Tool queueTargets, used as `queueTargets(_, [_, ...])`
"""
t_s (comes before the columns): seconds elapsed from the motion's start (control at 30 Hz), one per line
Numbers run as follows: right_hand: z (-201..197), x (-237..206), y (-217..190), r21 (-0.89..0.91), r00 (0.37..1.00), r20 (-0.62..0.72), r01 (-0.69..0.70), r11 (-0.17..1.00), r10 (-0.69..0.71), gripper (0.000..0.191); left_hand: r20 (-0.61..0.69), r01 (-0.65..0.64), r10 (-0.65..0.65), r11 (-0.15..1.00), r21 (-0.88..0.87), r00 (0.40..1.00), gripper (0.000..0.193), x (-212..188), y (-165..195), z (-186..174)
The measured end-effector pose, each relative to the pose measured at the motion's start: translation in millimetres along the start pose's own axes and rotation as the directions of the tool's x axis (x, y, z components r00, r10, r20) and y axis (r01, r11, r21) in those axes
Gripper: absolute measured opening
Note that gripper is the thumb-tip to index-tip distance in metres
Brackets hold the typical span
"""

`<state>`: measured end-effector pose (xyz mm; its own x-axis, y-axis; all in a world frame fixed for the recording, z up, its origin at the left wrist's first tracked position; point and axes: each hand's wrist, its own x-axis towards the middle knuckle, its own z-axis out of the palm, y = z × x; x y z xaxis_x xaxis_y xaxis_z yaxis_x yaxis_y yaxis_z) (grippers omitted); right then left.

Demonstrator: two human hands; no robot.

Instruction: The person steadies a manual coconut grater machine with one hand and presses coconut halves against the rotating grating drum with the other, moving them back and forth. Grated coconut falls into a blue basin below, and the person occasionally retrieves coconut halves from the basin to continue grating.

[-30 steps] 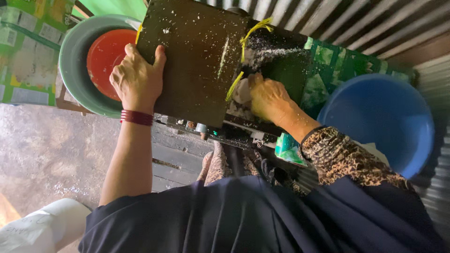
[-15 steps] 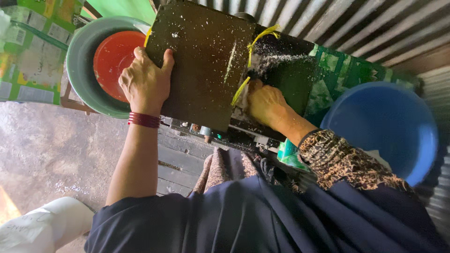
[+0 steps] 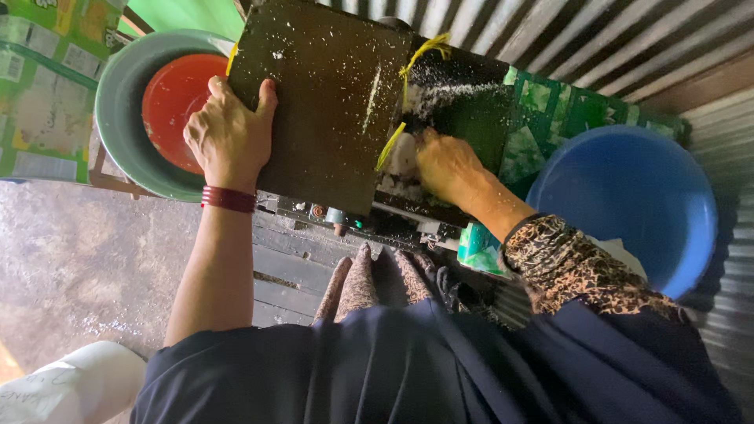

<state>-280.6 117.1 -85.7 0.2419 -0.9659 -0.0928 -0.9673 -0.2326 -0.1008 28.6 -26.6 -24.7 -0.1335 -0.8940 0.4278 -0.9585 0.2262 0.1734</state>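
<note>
A dark flat cover [image 3: 330,102] flecked with white shreds tops a grating machine [image 3: 440,118]; everything here is placed from that cover. Right of it, well apart, sits a blue basin [image 3: 628,196]. Left of it, a grey-green basin [image 3: 126,133] holds a red bowl [image 3: 173,102]. The left hand [image 3: 228,133] grips the cover's left edge, fingers curled over it. At the cover's right edge, the right hand [image 3: 444,165] closes around a white coconut piece [image 3: 402,155], pressing it beside a yellow cord [image 3: 397,129].
</note>
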Motion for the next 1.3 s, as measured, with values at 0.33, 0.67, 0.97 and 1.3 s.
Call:
queueTargets(0.33, [-8.7, 12.3, -4.4, -0.017, 0.993, 0.119, -0.011, 1.0, 0.013, 0.021, 0.073, 0.009, -0.008, 1.0, -0.007, 0.997, 0.061, 0.8, 0.3, -3.3])
queueTargets(0.67, [-13.6, 18.0, -11.6, 0.18, 0.996, 0.063, -0.07, 0.981, 0.06, 0.025, 0.083, 0.034, -0.031, 0.999, -0.035, 0.996, 0.062, 4.2, 4.0, -7.9])
queueTargets(0.97, [-1.9, 22.1, -14.1, 0.127, 0.998, 0.048, -0.056, 0.99, 0.05, 0.027, 0.091, 0.029, -0.025, 0.999, -0.043, 0.996, 0.063, 4.3, 2.3, -4.9])
queueTargets(1.3, [6.4, 15.5, 0.3, 0.123, 0.997, 0.061, -0.061, 0.991, 0.054, 0.019, 0.046, -0.006, 0.004, 0.999, 0.037, 0.999, 0.062, -1.4, -2.9, 2.3])
